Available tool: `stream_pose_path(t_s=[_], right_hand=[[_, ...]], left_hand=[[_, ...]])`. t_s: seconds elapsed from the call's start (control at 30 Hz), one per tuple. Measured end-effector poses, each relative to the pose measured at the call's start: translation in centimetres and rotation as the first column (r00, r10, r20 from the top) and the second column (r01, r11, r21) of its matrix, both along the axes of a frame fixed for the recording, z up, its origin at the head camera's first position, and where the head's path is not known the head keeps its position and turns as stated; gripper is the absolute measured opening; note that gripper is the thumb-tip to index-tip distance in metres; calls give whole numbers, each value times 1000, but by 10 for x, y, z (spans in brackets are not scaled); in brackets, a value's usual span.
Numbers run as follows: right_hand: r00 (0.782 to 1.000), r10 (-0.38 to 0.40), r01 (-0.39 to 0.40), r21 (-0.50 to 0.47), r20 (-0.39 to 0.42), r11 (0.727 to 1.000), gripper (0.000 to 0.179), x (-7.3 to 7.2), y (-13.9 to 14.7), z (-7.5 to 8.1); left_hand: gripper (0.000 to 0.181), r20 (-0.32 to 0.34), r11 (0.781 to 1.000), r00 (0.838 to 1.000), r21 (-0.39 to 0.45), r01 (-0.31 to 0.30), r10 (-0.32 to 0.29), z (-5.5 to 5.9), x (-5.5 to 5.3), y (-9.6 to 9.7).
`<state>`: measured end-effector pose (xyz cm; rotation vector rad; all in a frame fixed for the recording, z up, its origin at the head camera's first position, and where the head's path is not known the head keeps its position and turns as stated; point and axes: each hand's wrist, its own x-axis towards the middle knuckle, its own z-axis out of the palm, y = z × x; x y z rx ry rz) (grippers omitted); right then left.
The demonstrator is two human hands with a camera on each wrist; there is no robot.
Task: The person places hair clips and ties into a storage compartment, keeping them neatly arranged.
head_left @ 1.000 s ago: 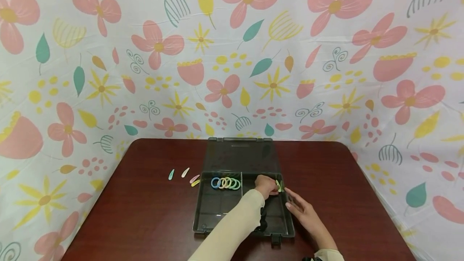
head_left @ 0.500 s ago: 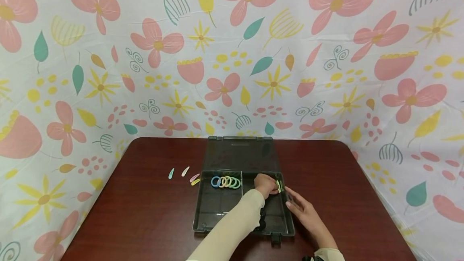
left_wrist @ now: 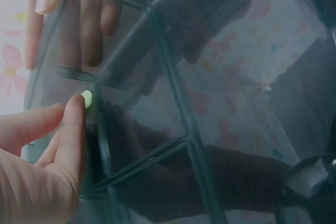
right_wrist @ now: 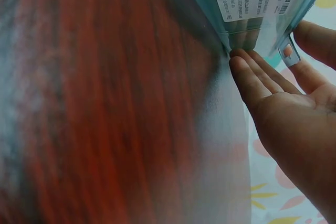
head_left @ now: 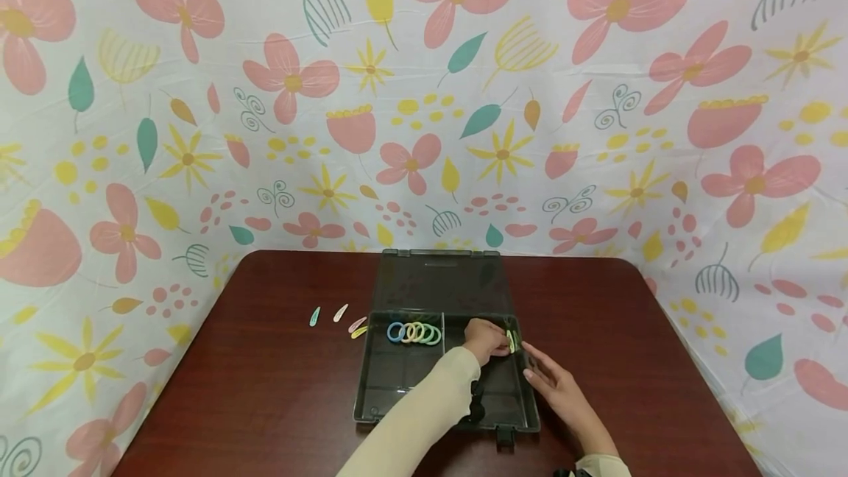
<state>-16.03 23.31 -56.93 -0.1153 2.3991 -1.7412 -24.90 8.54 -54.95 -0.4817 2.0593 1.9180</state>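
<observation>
My left hand (head_left: 486, 338) reaches into the right compartment of an open, see-through grey box (head_left: 411, 366). Thumb and fingers pinch a light green hair clip (left_wrist: 87, 99) close to the box's right wall; only its end shows past the fingertips in the left wrist view, while in the head view the green clip (head_left: 511, 341) lies along that wall. Outside, my right hand (head_left: 563, 394) touches the same wall with nearly straight fingers. In the right wrist view its fingertips meet clear plastic bearing a white printed label (right_wrist: 258, 1). Some fingers show through the plastic in the left wrist view.
Several coloured rings (head_left: 414, 333) lie overlapping in the left compartment, beyond a divider (head_left: 443, 330). Left of the box, several hair clips lie on the dark wooden table (head_left: 265, 389): teal (head_left: 314, 316), white (head_left: 341, 313), pink (head_left: 357, 324), yellow (head_left: 360, 332). The lid (head_left: 442, 282) leans back.
The green clip has turned slightly and lines up more with the right wall. Both hands have stayed almost where they were.
</observation>
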Motion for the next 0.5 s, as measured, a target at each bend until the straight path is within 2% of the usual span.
stream_pose_path(t_s=[0.13,0.27,0.5], right_hand=[[1000,5,-5,-8,-11,1000,55,1,0,0],[1000,-1,1,-9,-8,1000,55,1,0,1],[1000,5,-5,-8,2,1000,55,0,1,2]], left_hand=[[12,-3,996,997,35,80,-80,11,4,-9],[18,-26,984,986,68,165,-163,22,5,-19],[23,-76,965,970,105,239,-231,34,3,-38]])
